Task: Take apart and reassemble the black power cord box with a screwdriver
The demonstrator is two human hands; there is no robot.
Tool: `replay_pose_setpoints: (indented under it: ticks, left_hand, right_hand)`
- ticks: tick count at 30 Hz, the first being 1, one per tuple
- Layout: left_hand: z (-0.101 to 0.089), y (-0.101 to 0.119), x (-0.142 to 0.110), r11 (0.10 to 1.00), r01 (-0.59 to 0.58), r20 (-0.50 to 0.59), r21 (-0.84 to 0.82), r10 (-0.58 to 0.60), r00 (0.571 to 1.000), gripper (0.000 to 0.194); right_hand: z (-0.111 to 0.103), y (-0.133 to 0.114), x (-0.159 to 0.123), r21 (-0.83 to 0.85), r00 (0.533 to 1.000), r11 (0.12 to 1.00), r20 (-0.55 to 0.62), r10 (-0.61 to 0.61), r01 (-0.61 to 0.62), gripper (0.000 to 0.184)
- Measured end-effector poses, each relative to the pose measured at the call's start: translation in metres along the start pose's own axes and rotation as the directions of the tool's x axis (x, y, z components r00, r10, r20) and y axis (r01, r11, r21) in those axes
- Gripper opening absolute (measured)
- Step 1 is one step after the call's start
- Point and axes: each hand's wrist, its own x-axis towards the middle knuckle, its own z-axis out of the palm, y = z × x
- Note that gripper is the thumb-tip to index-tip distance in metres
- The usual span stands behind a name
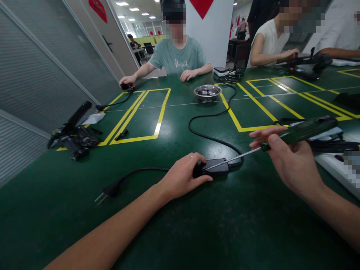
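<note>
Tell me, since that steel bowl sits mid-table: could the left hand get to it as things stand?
Probably yes. The left hand rests on the black adapter, and between it and the steel bowl lies only green table and a flat black cable. It does look a long stretch.

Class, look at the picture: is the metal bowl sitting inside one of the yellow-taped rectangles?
No, the bowl rests on bare green table between two yellow rectangles.

Power adapter [215,167] on table [180,232], plug [108,191] to its left, bowl [207,92] behind.
</note>
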Motion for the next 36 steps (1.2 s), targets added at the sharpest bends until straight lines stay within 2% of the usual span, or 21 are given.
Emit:
replay_pose_setpoints:
  ticks: [3, 5, 7, 11, 13, 17, 22, 25, 29, 31, 33, 36]
  left_hand:
    - [0.0001, -0.0003, 0.0, 1.0, 0.007, -0.002, -0.001, -0.007, 1.0, 0.045]
    - [0.0002, -0.0002, -0.0003, 1.0, 0.006, 0.0, -0.001, -0.006, 1.0, 0.045]
    - [0.0002, 0.0001, -0.0007, 1.0, 0.002, 0.002, -0.003, -0.002, 1.0, 0.044]
    - [0.0005, 0.0004, -0.0008, 1.0, 0.004, 0.003, -0.004, -0.004, 1.0, 0.044]
    - [0.001, 0.0, -0.0004, 1.0, 0.003, 0.001, -0.001, -0.003, 1.0, 0.044]
    - [0.0024, -0.0012, 0.0003, 1.0, -0.006, -0.009, 0.001, 0.006, 1.0, 0.044]
    - [0.002, -0.001, 0.0001, 1.0, -0.006, -0.002, 0.0, 0.006, 1.0, 0.044]
    - [0.0015, -0.0006, -0.0001, 1.0, -0.011, -0.004, 0.0, 0.011, 1.0, 0.044]
    - [0.0015, -0.0007, -0.0004, 1.0, -0.005, -0.007, 0.007, 0.005, 1.0, 0.044]
    - [0.0016, -0.0009, -0.0006, 1.0, -0.003, -0.005, 0.007, 0.003, 1.0, 0.044]
    - [0.0018, -0.0012, -0.0007, 1.0, -0.006, -0.003, 0.004, 0.006, 1.0, 0.045]
    - [0.0021, -0.0017, -0.0007, 1.0, -0.007, -0.002, 0.005, 0.007, 1.0, 0.045]
  right_hand:
    - [0.0011, -0.0019, -0.0017, 0.189, 0.997, 0.982, 0.074, 0.007, -0.021, 0.023]
    - [0.0011, -0.0037, -0.0029, 0.252, 0.994, 0.967, 0.108, -0.001, -0.026, 0.031]
    - [0.0011, -0.0049, -0.0035, 0.226, 0.995, 0.974, 0.096, -0.007, -0.015, 0.03]
    - [0.0013, -0.0042, -0.003, 0.03, 0.999, 0.999, 0.002, -0.041, 0.041, 0.008]
    - [0.0015, -0.0028, -0.0022, -0.021, 0.999, 0.999, -0.011, -0.042, 0.042, 0.013]
    - [0.0016, -0.0008, -0.0009, 0.054, 1.0, 0.999, 0.005, 0.004, -0.004, 0.009]
    - [0.0005, -0.003, -0.0017, 0.253, 0.995, 0.966, 0.095, 0.024, -0.047, 0.027]
    - [0.001, -0.0051, -0.0028, 0.203, 0.996, 0.979, 0.084, 0.006, -0.023, 0.029]
    - [0.0028, -0.0053, -0.0031, 0.037, 1.0, 0.999, -0.013, -0.027, 0.027, 0.009]
    - [0.0031, -0.0049, -0.0028, -0.02, 0.999, 0.999, -0.038, -0.033, 0.032, 0.01]
    - [0.0028, -0.0047, -0.0024, -0.017, 1.0, 1.0, -0.018, -0.022, 0.022, 0.009]
    - [0.0016, -0.0044, -0.0019, 0.079, 0.999, 0.997, 0.052, -0.004, -0.001, 0.013]
